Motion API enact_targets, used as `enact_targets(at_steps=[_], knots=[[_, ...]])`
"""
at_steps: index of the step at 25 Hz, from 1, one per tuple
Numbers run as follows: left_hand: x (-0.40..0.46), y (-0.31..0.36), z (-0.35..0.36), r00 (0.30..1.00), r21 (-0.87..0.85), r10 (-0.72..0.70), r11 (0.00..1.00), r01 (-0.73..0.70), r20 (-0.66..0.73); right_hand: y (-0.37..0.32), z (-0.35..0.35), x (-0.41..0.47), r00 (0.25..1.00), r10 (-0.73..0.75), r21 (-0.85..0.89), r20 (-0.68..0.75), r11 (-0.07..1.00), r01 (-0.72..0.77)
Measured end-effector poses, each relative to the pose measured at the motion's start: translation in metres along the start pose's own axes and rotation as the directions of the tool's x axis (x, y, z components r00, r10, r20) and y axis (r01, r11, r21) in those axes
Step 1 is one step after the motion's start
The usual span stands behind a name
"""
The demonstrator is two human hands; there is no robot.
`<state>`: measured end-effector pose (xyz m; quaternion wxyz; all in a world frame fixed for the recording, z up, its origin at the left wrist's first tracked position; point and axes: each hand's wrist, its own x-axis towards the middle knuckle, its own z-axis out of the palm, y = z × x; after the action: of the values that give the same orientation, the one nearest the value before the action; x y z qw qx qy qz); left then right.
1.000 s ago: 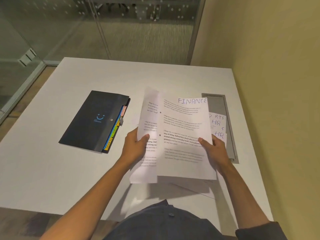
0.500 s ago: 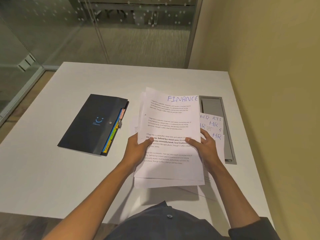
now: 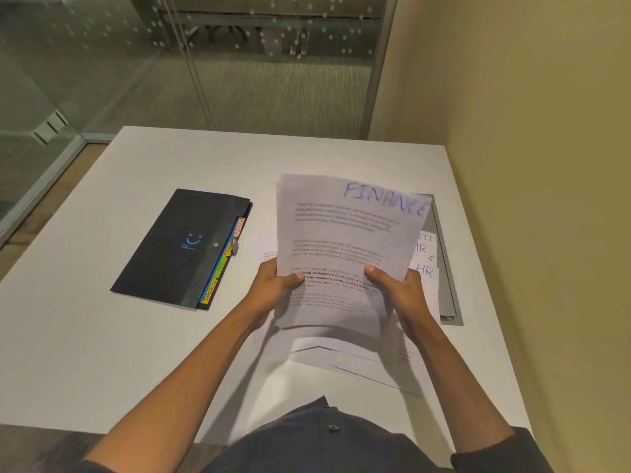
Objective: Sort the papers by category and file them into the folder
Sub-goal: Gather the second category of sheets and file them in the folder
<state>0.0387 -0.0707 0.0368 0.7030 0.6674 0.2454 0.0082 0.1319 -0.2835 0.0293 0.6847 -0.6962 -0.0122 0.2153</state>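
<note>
A stack of printed papers (image 3: 341, 233), its top sheet headed FINANCE in blue ink, is held up above the white table (image 3: 102, 336). My left hand (image 3: 273, 288) grips the stack's left edge, thumb on the front. My right hand (image 3: 396, 288) grips its right side the same way. More sheets (image 3: 425, 257) marked HR lie on the table behind the stack, and others (image 3: 341, 356) lie under it. A black folder (image 3: 177, 247) lies shut to the left, with coloured tabs (image 3: 222, 264) reading SPORTS and HR along its right edge.
A grey recessed cable tray (image 3: 447, 288) runs along the table's right side, partly covered by the HR sheets. A yellow wall stands close on the right. Glass partitions rise behind and to the left of the table.
The two spread groups of sheets have been brought together into one stack. The stack has tilted a little to the right and its lower edge has risen off the table papers.
</note>
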Motion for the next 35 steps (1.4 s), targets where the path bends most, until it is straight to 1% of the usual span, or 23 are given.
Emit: enact_targets(at_steps=[2, 5, 8, 11, 13, 15, 17, 19, 21, 22, 24, 26, 28, 29, 30, 32, 34, 35], knots=[[0.001, -0.001, 0.001, 1.000, -0.010, 0.012, 1.000, -0.011, 0.014, -0.001, 0.002, -0.005, 0.998, -0.045, 0.015, -0.040, 0.999, 0.046], [0.001, -0.001, 0.005, 0.999, -0.050, 0.029, 0.998, -0.028, 0.020, -0.005, 0.003, -0.011, 0.991, -0.126, -0.008, -0.053, 0.992, 0.126], [-0.001, 0.005, 0.010, 0.995, -0.025, 0.099, 0.995, -0.098, 0.011, -0.010, 0.004, -0.016, 0.980, -0.193, -0.025, -0.052, 0.981, 0.192], [0.000, 0.009, 0.010, 0.990, -0.030, 0.143, 0.989, -0.143, -0.006, -0.011, 0.000, -0.018, 0.976, -0.208, -0.008, -0.060, 0.978, 0.208], [0.000, 0.004, 0.009, 0.991, -0.020, 0.131, 0.991, -0.131, 0.007, -0.003, -0.002, -0.017, 0.980, -0.196, -0.025, -0.029, 0.980, 0.196], [0.000, -0.007, 0.011, 0.995, 0.020, 0.096, 0.995, -0.097, 0.019, 0.013, -0.003, -0.016, 0.990, -0.143, -0.055, -0.020, 0.988, 0.141], [-0.001, -0.015, 0.011, 0.998, 0.021, 0.055, 0.998, -0.054, -0.029, 0.029, -0.003, -0.015, 0.995, -0.098, -0.117, -0.025, 0.989, 0.095], [0.001, -0.015, 0.006, 0.992, -0.056, 0.009, 0.998, -0.016, -0.130, 0.040, -0.003, -0.015, 0.994, -0.112, -0.190, 0.007, 0.975, 0.111], [0.004, -0.010, -0.003, 0.984, -0.136, -0.029, 0.991, 0.005, -0.176, 0.043, -0.001, -0.015, 0.989, -0.140, -0.181, 0.039, 0.973, 0.145], [0.005, -0.010, -0.007, 0.983, -0.168, -0.053, 0.985, 0.023, -0.175, 0.043, 0.002, -0.015, 0.989, -0.144, -0.150, 0.044, 0.977, 0.149], [0.004, -0.016, -0.016, 0.979, -0.212, -0.138, 0.972, 0.105, -0.147, 0.046, 0.009, -0.011, 0.993, -0.114, -0.047, 0.031, 0.992, 0.116], [0.000, -0.029, -0.027, 0.972, -0.212, -0.225, 0.955, 0.206, -0.072, 0.049, 0.018, -0.009, 0.999, -0.048, 0.066, 0.011, 0.997, 0.047], [-0.006, -0.044, -0.035, 0.961, -0.190, -0.276, 0.942, 0.276, 0.022, 0.053, 0.026, -0.006, 0.999, 0.025, 0.084, -0.022, 0.996, -0.023], [-0.010, -0.052, -0.037, 0.957, -0.169, -0.289, 0.942, 0.291, 0.036, 0.055, 0.030, -0.004, 0.997, 0.070, 0.071, -0.029, 0.995, -0.068], [-0.013, -0.057, -0.038, 0.954, -0.147, -0.298, 0.944, 0.297, 0.014, 0.060, 0.033, -0.001, 0.993, 0.114, 0.044, -0.031, 0.993, -0.112], [-0.019, -0.063, -0.038, 0.946, -0.109, -0.310, 0.948, 0.299, -0.097, 0.068, 0.039, 0.005, 0.981, 0.184, -0.048, -0.065, 0.981, -0.187], [-0.022, -0.065, -0.043, 0.927, -0.124, -0.318, 0.946, 0.298, -0.197, 0.078, 0.040, 0.015, 0.969, 0.199, -0.233, -0.148, 0.945, -0.230], [-0.022, -0.065, -0.048, 0.915, -0.156, -0.326, 0.942, 0.296, -0.236, 0.083, 0.041, 0.019, 0.968, 0.191, -0.368, -0.161, 0.899, -0.239]])
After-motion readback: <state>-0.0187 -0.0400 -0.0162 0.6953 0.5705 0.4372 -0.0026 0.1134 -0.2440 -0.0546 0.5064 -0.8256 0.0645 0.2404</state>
